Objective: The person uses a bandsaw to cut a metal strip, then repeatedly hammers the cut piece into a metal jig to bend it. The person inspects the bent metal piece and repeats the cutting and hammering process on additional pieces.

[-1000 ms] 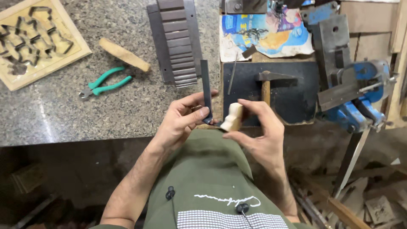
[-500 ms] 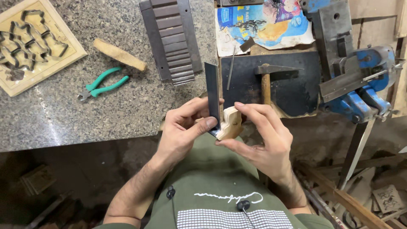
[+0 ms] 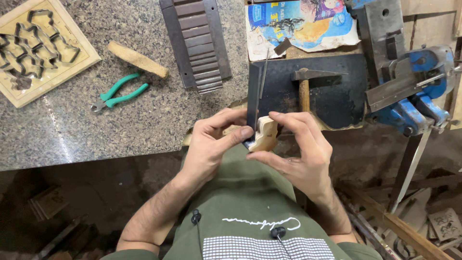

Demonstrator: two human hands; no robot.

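Note:
My left hand (image 3: 211, 144) pinches the lower end of a thin dark metal strip (image 3: 252, 103) that stands upright against a small pale wooden block (image 3: 264, 135). My right hand (image 3: 298, 154) wraps around the block from the right, fingers over its top and thumb underneath. Both hands meet close to my chest, just below the edge of the granite worktop (image 3: 72, 125). The strip's bottom end is hidden behind my left thumb.
A hammer (image 3: 305, 84) lies on a black metal plate (image 3: 337, 103). A blue bench vise (image 3: 409, 96) stands at right. Green-handled pliers (image 3: 118, 94), a wooden stick (image 3: 137, 58), a ribbed dark panel (image 3: 195, 43) and a wooden board with bent metal shapes (image 3: 36, 48) lie on the worktop.
Both hands have drawn the strip and block a little closer to my body and the view has shifted slightly. The grip looks the same.

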